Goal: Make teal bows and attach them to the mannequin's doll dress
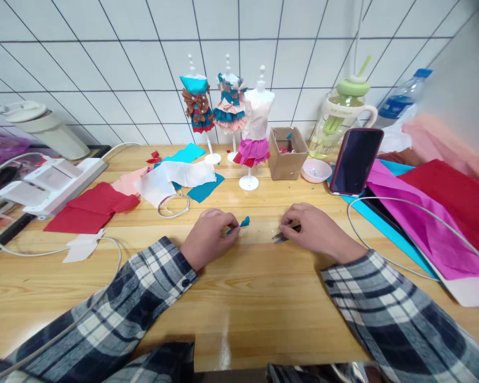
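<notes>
My left hand point(211, 236) pinches a small twisted strip of teal crepe paper point(245, 221) between thumb and fingers. One end of the strip sticks out to the right; the rest is partly hidden by the fingers. My right hand point(309, 229) is closed around small dark scissors point(280, 237), whose tips point left and lie close to the tabletop. A gap separates the scissors from the strip. Behind my hands stands a mini dress form point(259, 109) in a pale top and magenta-and-red skirt. Two others, a bow-trimmed form point(197, 103) and a ruffled form point(229, 106), stand beyond it.
Left lie red paper point(90, 207), white paper point(155, 186) and a coiled wire point(173, 206), near a white power strip point(58, 183). Right are a cardboard box point(289, 159), pink bowl point(316, 170), leaning phone point(356, 162), cup point(341, 114) and magenta paper sheets point(419, 223). A cable crosses my left sleeve.
</notes>
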The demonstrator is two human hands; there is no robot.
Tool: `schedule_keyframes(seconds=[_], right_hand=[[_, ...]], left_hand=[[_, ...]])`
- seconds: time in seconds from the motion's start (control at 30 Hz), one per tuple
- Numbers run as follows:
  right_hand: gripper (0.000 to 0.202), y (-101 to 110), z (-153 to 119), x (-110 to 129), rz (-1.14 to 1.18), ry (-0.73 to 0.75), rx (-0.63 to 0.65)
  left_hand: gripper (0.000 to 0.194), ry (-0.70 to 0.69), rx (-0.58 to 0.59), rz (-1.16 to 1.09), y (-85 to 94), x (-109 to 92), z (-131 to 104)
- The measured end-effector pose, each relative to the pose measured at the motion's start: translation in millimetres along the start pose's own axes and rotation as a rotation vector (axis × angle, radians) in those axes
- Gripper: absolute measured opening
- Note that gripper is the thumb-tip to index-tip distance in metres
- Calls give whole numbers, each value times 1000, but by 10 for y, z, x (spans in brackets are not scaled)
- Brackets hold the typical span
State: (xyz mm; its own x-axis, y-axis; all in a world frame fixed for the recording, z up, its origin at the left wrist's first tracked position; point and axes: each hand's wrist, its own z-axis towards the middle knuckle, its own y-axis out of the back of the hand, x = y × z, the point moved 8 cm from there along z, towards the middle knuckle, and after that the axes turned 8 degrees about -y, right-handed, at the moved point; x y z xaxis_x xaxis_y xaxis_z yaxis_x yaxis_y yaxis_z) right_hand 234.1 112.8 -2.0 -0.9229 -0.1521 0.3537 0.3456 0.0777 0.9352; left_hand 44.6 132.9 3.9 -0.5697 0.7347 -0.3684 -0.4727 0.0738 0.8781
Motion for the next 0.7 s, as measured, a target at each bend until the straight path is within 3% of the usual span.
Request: schedule_keyframes(seconds=[0.2, 0.4, 0.5, 0.7], right_hand=[[28, -67, -36, 152, -140, -126, -83], [13, -216, -26, 165, -94, -163, -46], [11, -274, 22, 115, 97, -145, -23], [17, -264, 75, 104, 786, -98, 52]], left_hand=[[12, 50, 32, 34, -26, 34, 2], [13, 61, 43, 37, -50, 37, -25], [13, 86, 29, 8, -53, 54, -36], [12, 225, -16, -165, -56, 122, -44]])
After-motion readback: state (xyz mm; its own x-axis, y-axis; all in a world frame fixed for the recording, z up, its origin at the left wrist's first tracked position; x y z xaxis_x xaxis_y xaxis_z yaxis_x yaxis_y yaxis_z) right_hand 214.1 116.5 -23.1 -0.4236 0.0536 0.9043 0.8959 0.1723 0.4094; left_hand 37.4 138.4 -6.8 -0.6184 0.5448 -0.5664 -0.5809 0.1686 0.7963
